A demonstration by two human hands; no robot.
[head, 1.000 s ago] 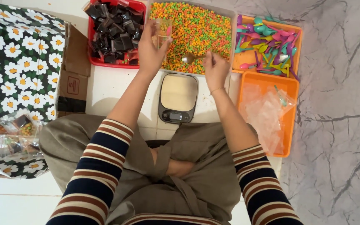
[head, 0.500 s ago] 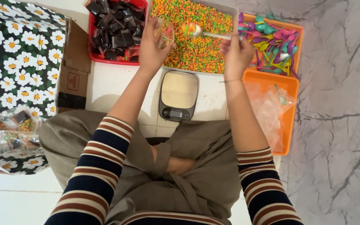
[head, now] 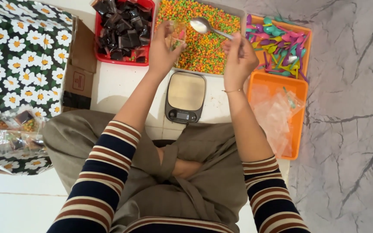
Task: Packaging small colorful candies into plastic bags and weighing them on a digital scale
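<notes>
A single head-worn camera looks almost straight down past the person's lap at the floor, close in. The kitchen scale (head: 185,97) sits near frame centre, trays beyond it toward the top edge.

The left hand (head: 162,49) holds a small clear bag (head: 176,33) beside the right hand's (head: 238,60) metal spoon (head: 208,27).
</notes>
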